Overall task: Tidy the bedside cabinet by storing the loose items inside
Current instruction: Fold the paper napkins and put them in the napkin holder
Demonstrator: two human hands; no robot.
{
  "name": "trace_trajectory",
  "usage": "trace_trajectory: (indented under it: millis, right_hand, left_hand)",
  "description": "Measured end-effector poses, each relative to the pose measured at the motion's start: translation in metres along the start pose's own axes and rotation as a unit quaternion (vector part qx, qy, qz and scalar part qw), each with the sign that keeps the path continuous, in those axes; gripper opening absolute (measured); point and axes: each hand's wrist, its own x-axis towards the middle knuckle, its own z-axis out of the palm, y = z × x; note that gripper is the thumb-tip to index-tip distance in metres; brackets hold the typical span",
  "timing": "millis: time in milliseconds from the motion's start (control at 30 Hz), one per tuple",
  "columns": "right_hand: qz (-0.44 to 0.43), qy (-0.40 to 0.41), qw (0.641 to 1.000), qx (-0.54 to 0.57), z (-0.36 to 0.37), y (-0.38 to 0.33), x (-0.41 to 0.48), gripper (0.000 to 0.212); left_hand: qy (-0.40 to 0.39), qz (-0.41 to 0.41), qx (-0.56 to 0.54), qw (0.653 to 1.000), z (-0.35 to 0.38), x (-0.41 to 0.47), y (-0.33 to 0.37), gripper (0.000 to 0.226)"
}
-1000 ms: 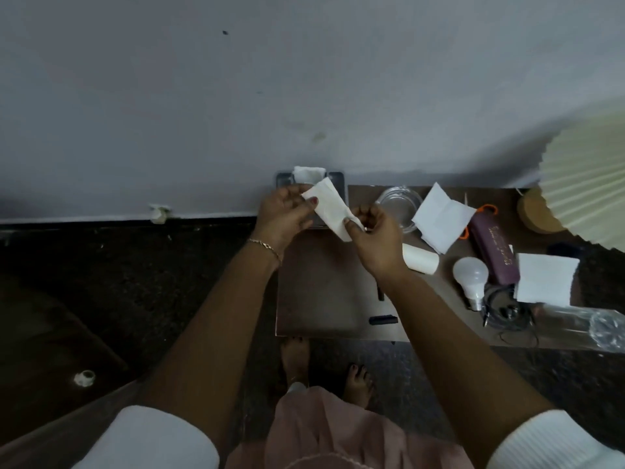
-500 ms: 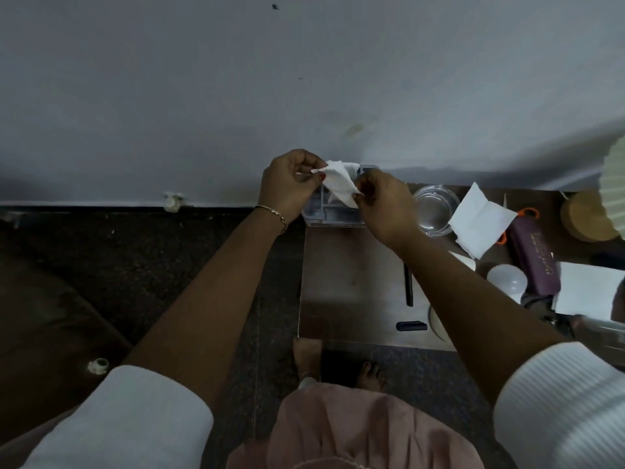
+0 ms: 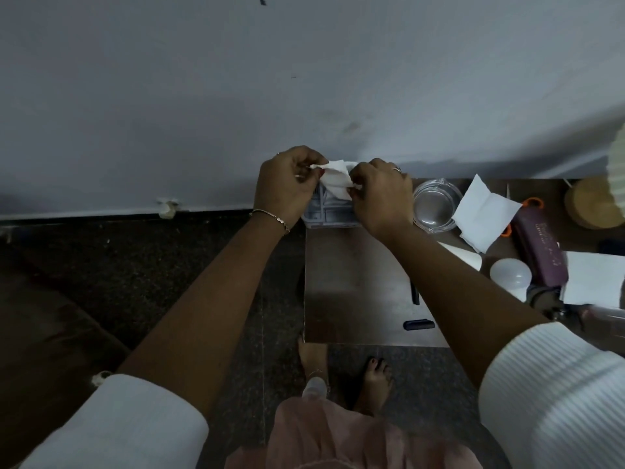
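Note:
My left hand (image 3: 287, 184) and my right hand (image 3: 380, 194) both pinch a white tissue (image 3: 334, 181) between them, held over a grey tissue holder (image 3: 329, 214) at the back left corner of the brown bedside cabinet top (image 3: 355, 289). The holder is mostly hidden behind my hands. Loose on the top lie another unfolded tissue (image 3: 483, 214), a white bulb (image 3: 510, 275), a purple case (image 3: 541, 252), a glass bowl (image 3: 436, 204) and a white sheet (image 3: 595, 279).
A pale wall stands right behind the cabinet. A round wooden lamp base (image 3: 592, 208) sits at the far right. A black pen (image 3: 414, 292) and a small black object (image 3: 418, 324) lie near the front edge. Dark floor and my bare feet are below.
Both hands have carried the tissue back towards the wall and over the grey holder, folding it smaller. The view has shifted left, so the cabinet items sit further right.

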Motion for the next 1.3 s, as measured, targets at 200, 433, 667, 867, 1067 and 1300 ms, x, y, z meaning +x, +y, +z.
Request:
trace_trajectory:
  millis: [200,433,667,867,1067,1300]
  right_hand:
    - [0.018,-0.009,1.0,0.018,0.005,0.0,-0.006,0.028]
    - [0.09,0.026,0.992,0.09,0.012,0.001,-0.018,0.047]
    - [0.097,0.003,0.993,0.069,0.016,0.005,-0.021,0.044]
    - [0.086,0.013,0.995,0.057,0.011,0.009,-0.017,0.034]
    - [0.048,0.002,0.998,0.047,0.007,0.012,-0.005,0.024]
    - [0.014,-0.002,0.998,0.067,0.007,0.011,0.003,0.024]
  left_hand:
    - [-0.021,0.019,0.048,0.998,0.001,0.0,-0.007,0.016]
    - [-0.073,0.086,0.147,0.983,0.014,0.001,0.002,0.02]
    - [-0.106,0.1,0.168,0.975,0.019,-0.011,-0.011,0.021]
    - [-0.073,0.068,0.112,0.989,0.027,-0.02,-0.016,0.029]
    - [-0.052,0.006,0.048,0.997,0.028,-0.016,-0.014,0.016]
    - [-0.051,-0.03,0.049,0.997,0.024,-0.012,-0.018,0.016]
